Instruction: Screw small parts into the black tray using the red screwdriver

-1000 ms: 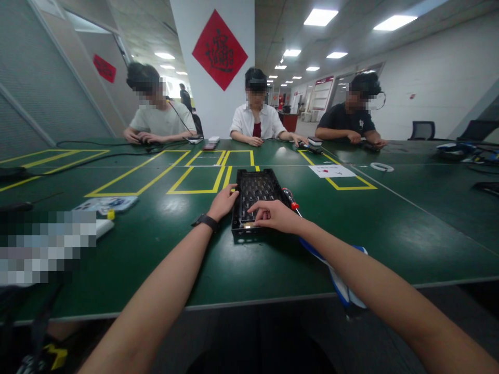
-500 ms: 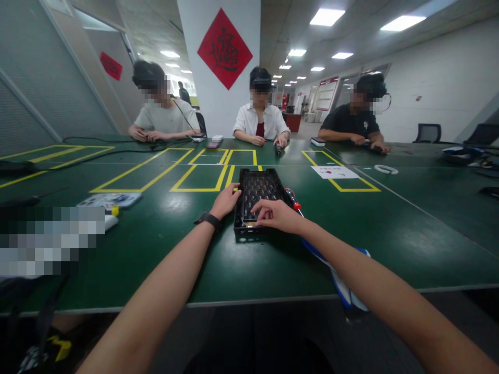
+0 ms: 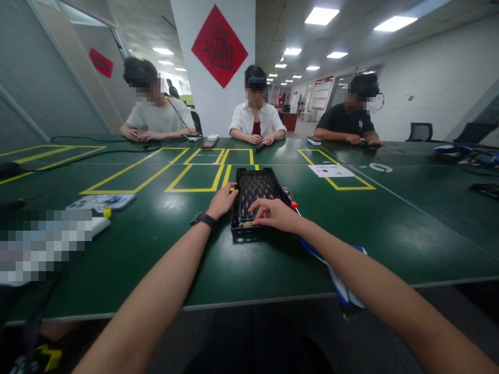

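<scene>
One black tray [image 3: 255, 189] is lying on the green table [image 3: 390, 228], near the middle of its near edge. The left hand [image 3: 223, 201], loosely open, is touching its left rim; the right hand [image 3: 275, 214], fingers half bent, is pressing its near end. A screwdriver [image 3: 289, 196] is lying beside its right rim.

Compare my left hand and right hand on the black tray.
The left hand rests against the left rim of the black tray; the right hand reaches over its near end, fingertips inside. The left wrist wears a dark watch; the right wrist is bare. A red-handled screwdriver lies beside the right hand, not the left hand. Both touch the tray.
</scene>
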`<state>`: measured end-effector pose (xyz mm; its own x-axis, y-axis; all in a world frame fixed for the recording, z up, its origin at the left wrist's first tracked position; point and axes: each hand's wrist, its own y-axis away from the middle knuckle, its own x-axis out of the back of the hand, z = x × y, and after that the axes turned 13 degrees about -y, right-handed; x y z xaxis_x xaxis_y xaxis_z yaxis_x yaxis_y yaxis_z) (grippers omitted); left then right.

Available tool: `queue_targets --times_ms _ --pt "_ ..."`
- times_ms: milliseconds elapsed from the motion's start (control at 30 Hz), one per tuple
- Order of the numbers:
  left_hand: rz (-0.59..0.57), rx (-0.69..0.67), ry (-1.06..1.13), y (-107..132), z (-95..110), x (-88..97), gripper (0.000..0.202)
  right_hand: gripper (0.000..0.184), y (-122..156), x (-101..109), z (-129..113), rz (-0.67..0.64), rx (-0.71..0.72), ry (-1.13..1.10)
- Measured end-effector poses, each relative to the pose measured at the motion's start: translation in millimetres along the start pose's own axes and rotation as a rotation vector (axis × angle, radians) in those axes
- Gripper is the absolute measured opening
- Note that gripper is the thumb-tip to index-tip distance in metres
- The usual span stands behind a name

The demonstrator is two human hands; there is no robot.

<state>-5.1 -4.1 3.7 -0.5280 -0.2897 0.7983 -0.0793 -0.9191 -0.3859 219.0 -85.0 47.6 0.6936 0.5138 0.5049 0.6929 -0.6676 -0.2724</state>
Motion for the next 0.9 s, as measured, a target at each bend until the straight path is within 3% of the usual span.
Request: queue_targets --times_ms 300,900 --pt "-0.006 0.009 -0.009 0.9 3.2 1.7 0.042 0.023 -0.9 1.8 -1.1 -0.056 0.021 0.158" --pt "-0.015 0.027 -0.001 1.6 3.7 2.3 0.043 0.026 0.8 0.7 0.0 -0.030 -0.010 0.031"
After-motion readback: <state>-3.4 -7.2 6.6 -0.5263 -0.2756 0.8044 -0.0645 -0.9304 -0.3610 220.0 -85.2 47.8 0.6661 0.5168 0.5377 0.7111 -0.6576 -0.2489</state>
